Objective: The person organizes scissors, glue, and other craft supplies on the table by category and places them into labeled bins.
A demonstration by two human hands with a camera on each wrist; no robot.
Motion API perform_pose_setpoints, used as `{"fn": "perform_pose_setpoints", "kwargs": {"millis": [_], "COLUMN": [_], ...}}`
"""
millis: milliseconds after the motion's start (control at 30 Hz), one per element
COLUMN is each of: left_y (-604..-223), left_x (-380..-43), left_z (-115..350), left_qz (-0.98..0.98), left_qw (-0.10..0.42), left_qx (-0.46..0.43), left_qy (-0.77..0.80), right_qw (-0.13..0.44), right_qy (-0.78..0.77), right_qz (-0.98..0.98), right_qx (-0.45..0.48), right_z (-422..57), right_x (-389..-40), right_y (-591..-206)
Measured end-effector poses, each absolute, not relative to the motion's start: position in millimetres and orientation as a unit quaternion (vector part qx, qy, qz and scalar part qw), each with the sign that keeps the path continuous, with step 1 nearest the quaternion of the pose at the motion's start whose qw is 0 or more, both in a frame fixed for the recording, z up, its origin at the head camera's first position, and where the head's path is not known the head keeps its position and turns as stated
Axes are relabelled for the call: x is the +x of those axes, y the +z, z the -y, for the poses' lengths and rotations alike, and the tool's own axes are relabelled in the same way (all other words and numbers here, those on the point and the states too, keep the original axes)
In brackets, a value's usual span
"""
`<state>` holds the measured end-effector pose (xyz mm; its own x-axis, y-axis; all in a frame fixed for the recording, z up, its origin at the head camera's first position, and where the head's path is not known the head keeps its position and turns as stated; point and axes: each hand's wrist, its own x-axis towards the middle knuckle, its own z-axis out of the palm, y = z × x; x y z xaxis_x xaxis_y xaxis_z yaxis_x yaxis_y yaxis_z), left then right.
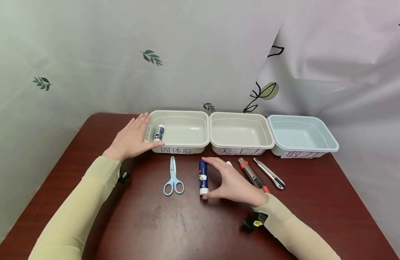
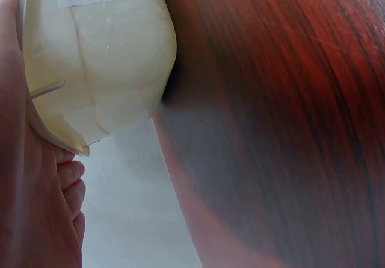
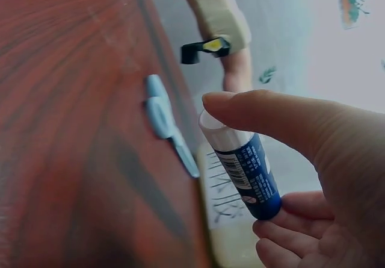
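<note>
A dark blue glue stick (image 1: 203,177) with a white end is pinched lengthwise by my right hand (image 1: 233,182), thumb on the white end and fingertips at the blue end. The right wrist view shows the same glue stick (image 3: 243,168) tilted, its printed label facing the camera. My left hand (image 1: 131,137) rests on the left corner of the cream bin (image 1: 201,144), fingers extended along its side and thumb across the front rim. Inside that bin, another glue stick (image 1: 159,132) leans near the left wall. Light blue scissors (image 1: 173,178) lie between my hands.
A second cream bin (image 1: 242,146) and a light blue bin (image 1: 304,147) continue the row, each with a paper label in front. Two utility knives, one red and black (image 1: 252,173), one silver (image 1: 269,173), lie right of my right hand. A light-coloured object (image 1: 229,164) shows partly behind it.
</note>
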<state>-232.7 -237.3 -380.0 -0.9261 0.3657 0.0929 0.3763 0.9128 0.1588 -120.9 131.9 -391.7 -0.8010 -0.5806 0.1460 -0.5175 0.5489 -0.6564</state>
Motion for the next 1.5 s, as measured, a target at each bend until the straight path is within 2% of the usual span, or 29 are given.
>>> {"fn": "perform_pose_setpoints", "kwargs": {"millis": [467, 1200, 1500], "left_y": [-379.2, -378.4, -379.8], "left_x": [-231.8, -236.7, -235.4], "left_z": [236.6, 237.8, 238.9], "left_qz": [0.978, 0.977, 0.977], "left_qw": [0.029, 0.026, 0.026], "left_qx": [-0.193, -0.193, -0.191], "left_qy": [-0.078, -0.087, -0.089], "right_qw": [-0.009, -0.004, -0.031], "right_qy": [-0.357, -0.424, -0.422], "right_qz": [-0.883, -0.855, -0.855], "right_qx": [-0.305, -0.297, -0.298], "right_z": [-145.3, -155.2, -158.2], "right_x": [-123.0, -141.4, -150.8], "right_y": [-365.2, -351.8, -349.4]}}
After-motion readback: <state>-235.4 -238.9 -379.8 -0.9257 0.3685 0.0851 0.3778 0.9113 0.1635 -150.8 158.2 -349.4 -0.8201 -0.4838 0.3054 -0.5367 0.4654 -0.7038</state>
